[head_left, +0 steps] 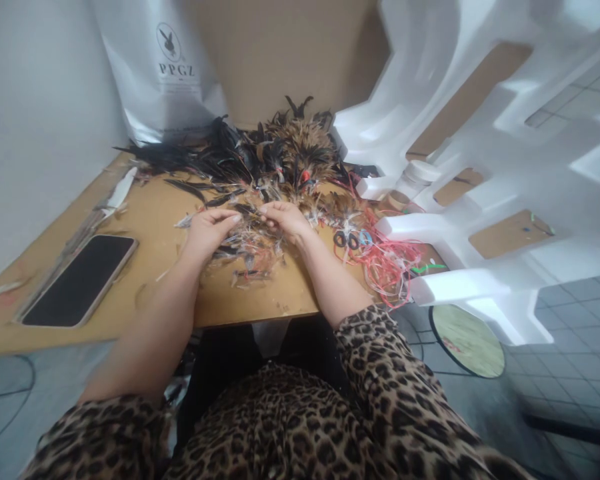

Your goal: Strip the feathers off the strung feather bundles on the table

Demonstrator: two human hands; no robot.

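Wooden tabletop w/ white wall at L, grey tiled floor R.

left hand, right hand near each other, both pinching; forearms angled inward.

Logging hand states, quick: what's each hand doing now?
Left hand: thumb and finger pinched together; anything held is too small to tell.
Right hand: fingertips closed, seemingly on a small feather.

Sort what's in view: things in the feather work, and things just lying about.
Probably in use:
- thin dark feather piece between left hand and right hand
- brown bushy feather heap
- tangled pink plastic string

Probably lying about:
- black-screened, pale-edged phone
- white printed plastic bag
- white moulded form
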